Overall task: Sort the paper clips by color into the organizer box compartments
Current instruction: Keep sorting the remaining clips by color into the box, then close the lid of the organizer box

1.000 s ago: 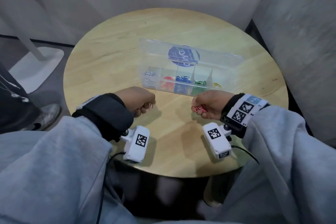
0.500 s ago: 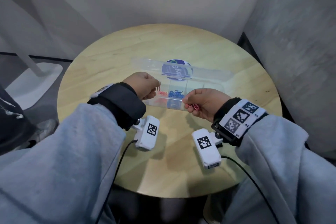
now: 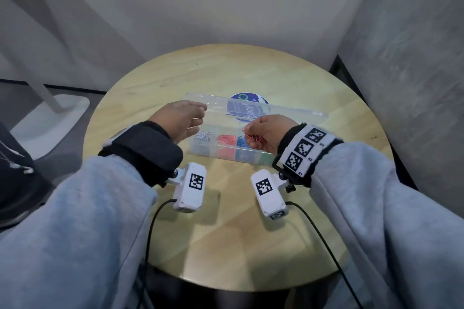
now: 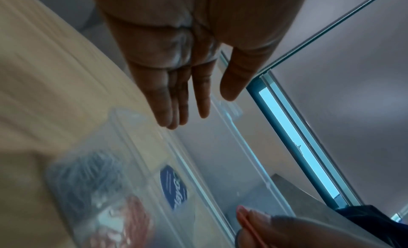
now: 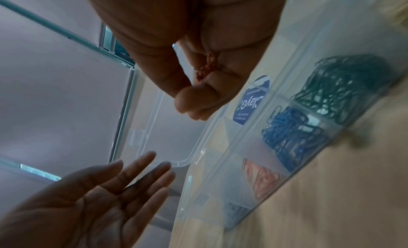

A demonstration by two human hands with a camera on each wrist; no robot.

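While the left hand (image 3: 179, 120) hangs over the left end of the organizer box (image 3: 213, 152), its fingers (image 4: 176, 101) are straight, a little spread, and hold nothing. Just below and to the right of these fingers lies the first compartment with a heap of silver paper clips (image 3: 203, 136). Next to it comes one heap of red paper clips (image 3: 226, 138), then one heap of blue paper clips (image 3: 241, 142), which sits directly under the fingertips of the right hand (image 3: 270, 133). The right wrist view shows one more heap beyond the blue one, the green paper clips (image 5: 344, 84); in the head view the right hand hides most of that compartment. So four sorted heaps can be counted; single clips are too small to count.

The right hand's fingers (image 5: 198, 96) are curled and pinch a small bunch of red clips (image 3: 253, 137); how many is unclear. The box's clear lid (image 3: 288, 113) stands open behind both sets of fingers and carries one round blue sticker (image 3: 247, 108).

One round wooden worktop (image 3: 226, 233) carries the box. Grey partition walls (image 3: 226, 7) close the corner behind it, and a white stand base (image 3: 50, 118) rests on the dark floor far left of the left fingers.
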